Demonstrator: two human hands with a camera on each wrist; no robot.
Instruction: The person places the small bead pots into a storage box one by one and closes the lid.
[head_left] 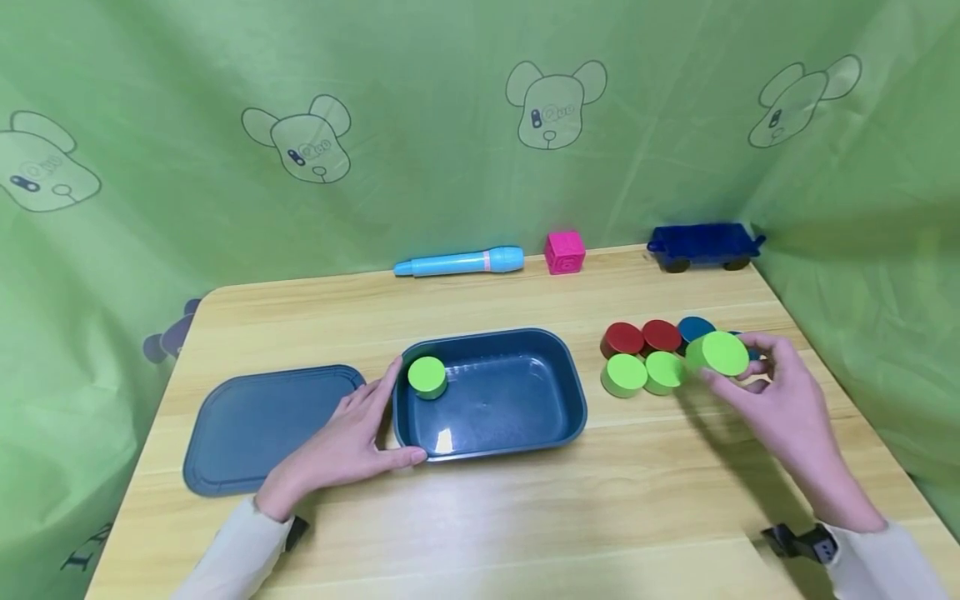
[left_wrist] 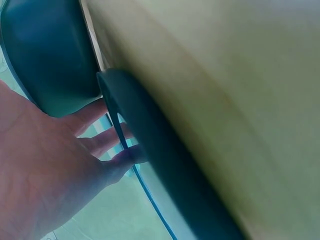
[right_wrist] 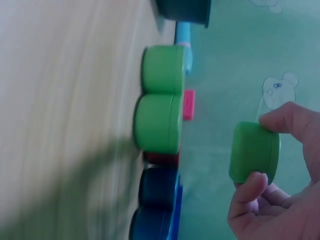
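A dark blue rectangular box (head_left: 495, 408) stands uncovered on the table, with one green round cylinder (head_left: 427, 377) at its left end. My left hand (head_left: 348, 442) rests against the box's left side, its fingers along the outer wall and the thumb at the front corner. My right hand (head_left: 783, 400) pinches another green cylinder (right_wrist: 254, 152) between thumb and fingers, raised off the table. Beside it stand two green cylinders (head_left: 624, 375), two red cylinders (head_left: 622, 339) behind them, and two blue cylinders (head_left: 696, 327), one partly hidden by the right hand.
A flat dark blue lid (head_left: 262, 429) lies left of the box, partly under my left hand. Along the back edge are a light blue pen-shaped object (head_left: 461, 262), a pink cube (head_left: 565, 252) and a blue toy wagon (head_left: 703, 246). Green cloth (head_left: 450, 125) hangs behind.
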